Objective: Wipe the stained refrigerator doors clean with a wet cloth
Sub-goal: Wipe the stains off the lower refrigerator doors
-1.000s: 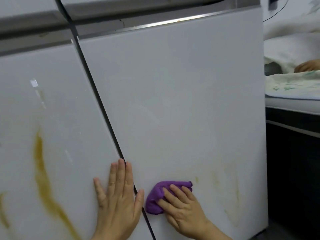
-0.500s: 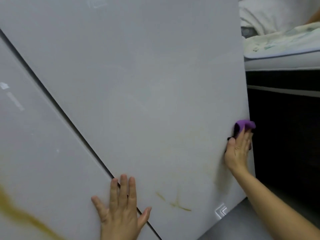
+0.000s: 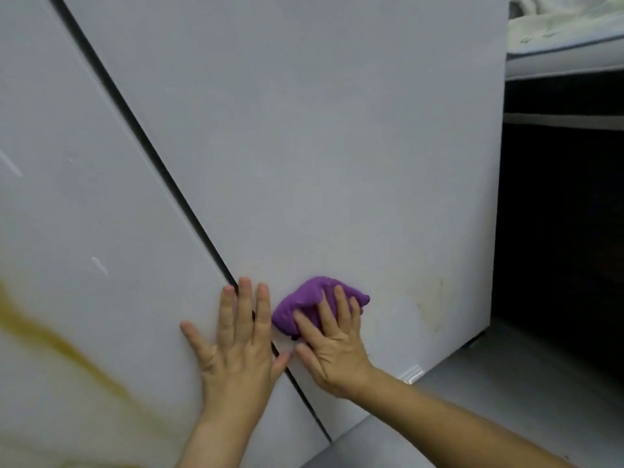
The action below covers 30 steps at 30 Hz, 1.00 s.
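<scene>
Two white refrigerator doors fill the view, split by a dark slanting gap. The left door (image 3: pixel 84 231) carries a thick yellow-brown smear (image 3: pixel 50 346) at its lower left. On the right door (image 3: pixel 320 146) only faint yellowish marks (image 3: pixel 429 305) show near its lower right. My left hand (image 3: pixel 239 339) lies flat with spread fingers across the gap. Just to its right, my right hand (image 3: pixel 332 342) presses a bunched purple cloth (image 3: pixel 304 302) against the right door with straight fingers.
A dark cabinet front (image 3: pixel 560 214) stands right of the refrigerator, under a white counter edge (image 3: pixel 567 59) with crumpled white cloth (image 3: pixel 557 25) on it. Grey floor (image 3: pixel 489 400) shows at the lower right.
My right hand has swept the purple cloth from the right door's right edge back left, close to my left hand. My left hand stays flat over the gap. The view shifted.
</scene>
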Tool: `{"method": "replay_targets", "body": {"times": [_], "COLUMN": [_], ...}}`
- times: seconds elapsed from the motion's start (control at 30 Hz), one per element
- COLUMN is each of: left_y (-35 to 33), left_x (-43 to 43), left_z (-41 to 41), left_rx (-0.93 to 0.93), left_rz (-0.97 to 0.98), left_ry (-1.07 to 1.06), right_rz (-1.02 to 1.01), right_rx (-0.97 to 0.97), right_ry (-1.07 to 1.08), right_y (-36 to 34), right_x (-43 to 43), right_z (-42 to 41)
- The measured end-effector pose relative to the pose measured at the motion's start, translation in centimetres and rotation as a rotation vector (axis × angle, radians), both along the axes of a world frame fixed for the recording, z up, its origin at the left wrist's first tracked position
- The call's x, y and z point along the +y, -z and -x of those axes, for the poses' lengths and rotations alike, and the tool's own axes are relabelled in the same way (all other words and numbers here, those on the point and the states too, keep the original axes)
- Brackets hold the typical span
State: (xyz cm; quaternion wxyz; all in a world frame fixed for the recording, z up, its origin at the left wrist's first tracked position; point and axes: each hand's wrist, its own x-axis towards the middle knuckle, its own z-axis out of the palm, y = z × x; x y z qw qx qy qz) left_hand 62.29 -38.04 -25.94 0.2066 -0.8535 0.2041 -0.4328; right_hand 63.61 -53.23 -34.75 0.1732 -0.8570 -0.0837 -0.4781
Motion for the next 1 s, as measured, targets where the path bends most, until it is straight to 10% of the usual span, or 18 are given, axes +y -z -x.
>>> {"method": "replay_targets", "body": {"times": [0.17, 0.3, 0.47, 0.67, 0.83, 1.0], "left_y": [4.8, 7.2, 8.4, 11.0, 11.2, 10.9], "left_x": [1.1, 0.4, -0.9, -1.7, -1.2, -1.2], "left_z": [2.1, 3.2, 3.8, 3.0, 2.5, 2.7], "left_rx": [0.098, 0.194, 0.228, 0.257, 0.283, 0.273], "left_rz": [0.090, 0.362, 0.534, 0.415, 0.366, 0.396], "left_ry": [-0.064, -0.075, -0.042, -0.105, -0.105, -0.047], "right_rz": [0.623, 0.699, 0.312, -1.003, -1.135, -0.727], "right_rx": [-0.129, -0.125, 0.048, 0.326, 0.281, 0.346], "right_ry": [-0.084, -0.061, 0.123, 0.333, 0.327, 0.086], "right_y": [4.1, 4.1, 4.3, 4.2, 4.2, 6.4], "right_x": [-4.8, -9.7, -17.4, -23.9, -18.4, -5.6], "right_z": [-0.2, -0.7, -0.6, -1.5, -1.8, 1.0]}}
